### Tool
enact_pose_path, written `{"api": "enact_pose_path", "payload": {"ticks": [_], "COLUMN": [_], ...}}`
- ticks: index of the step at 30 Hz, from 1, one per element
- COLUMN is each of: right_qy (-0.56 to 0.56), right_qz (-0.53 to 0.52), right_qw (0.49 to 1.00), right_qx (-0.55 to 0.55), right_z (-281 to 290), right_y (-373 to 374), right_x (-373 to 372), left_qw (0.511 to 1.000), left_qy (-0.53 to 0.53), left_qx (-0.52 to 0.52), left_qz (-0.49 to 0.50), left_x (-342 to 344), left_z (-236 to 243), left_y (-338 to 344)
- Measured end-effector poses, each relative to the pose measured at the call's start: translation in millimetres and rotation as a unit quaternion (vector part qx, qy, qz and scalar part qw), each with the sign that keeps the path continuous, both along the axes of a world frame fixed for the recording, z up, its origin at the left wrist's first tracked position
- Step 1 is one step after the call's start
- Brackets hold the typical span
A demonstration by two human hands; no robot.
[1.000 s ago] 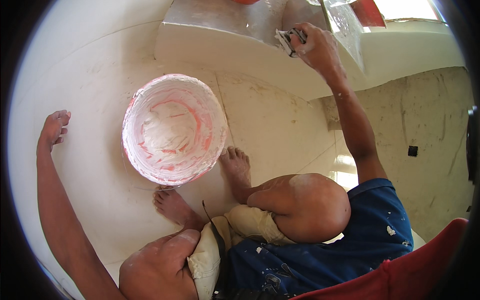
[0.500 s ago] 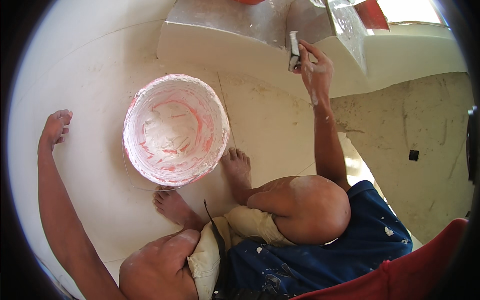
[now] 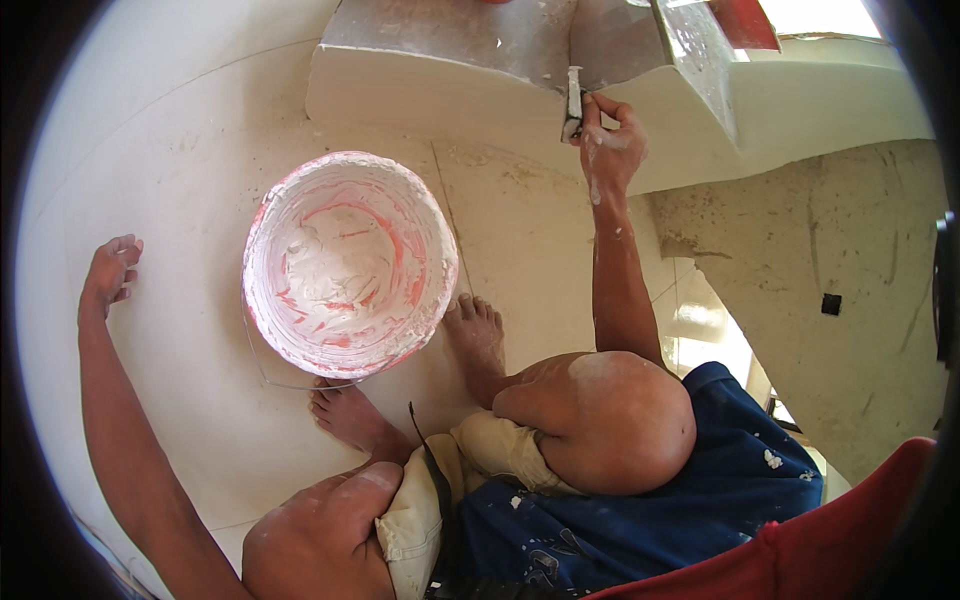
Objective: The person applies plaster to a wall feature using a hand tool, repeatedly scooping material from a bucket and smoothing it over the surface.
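Note:
A putty knife with a dark edge and white paste on it is pinched in the fingers of my right hand. It is held close to the pale front face of a raised ledge. White smears mark that hand and wrist. On the far left, my left hand holds nothing, its fingers loosely curled and slightly apart; whether it touches the pale surface there I cannot tell. Between my hands stands a red bucket, its inner wall coated with white paste and more white paste at the bottom.
A thin wire handle hangs down the bucket's near side. My bare feet are just below it. The ledge has a grey top. A red object lies at the upper right, and a small black square is on the stained surface at right.
My right hand has moved a little left and down with the putty knife, whose blade now appears more edge-on. My left hand has sunk slightly.

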State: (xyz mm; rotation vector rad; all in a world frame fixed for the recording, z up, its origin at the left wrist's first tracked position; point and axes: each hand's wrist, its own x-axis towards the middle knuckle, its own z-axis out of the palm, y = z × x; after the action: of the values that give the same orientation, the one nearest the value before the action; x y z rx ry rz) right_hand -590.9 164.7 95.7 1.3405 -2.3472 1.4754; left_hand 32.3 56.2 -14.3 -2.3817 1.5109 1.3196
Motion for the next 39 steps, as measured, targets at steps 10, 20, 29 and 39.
{"api": "enact_pose_path", "payload": {"ticks": [10,20,29,39], "right_qy": [-0.222,-0.034,0.485,0.588], "right_qz": [0.073,0.128,0.307,0.333], "right_qw": [0.97,0.973,0.805,0.621], "right_qx": [-0.063,0.189,0.148,0.397], "right_z": [-2.1,-52.0,83.0,101.5], "right_y": [8.5,97.4,8.4,-96.9], "right_x": [-4.0,-7.7,-23.9,-14.9], "left_qw": [1.0,1.0,1.0,0.999], "left_qy": [-0.002,0.012,0.021,0.018], "left_qx": [0.01,0.021,0.005,-0.031], "left_qz": [-0.007,-0.003,0.004,-0.009], "left_x": [4.6,-3.5,-1.7,-21.6], "left_z": [-2.5,-8.7,-6.3,10.5], "left_y": [2.6,2.4,0.7,-2.7]}}
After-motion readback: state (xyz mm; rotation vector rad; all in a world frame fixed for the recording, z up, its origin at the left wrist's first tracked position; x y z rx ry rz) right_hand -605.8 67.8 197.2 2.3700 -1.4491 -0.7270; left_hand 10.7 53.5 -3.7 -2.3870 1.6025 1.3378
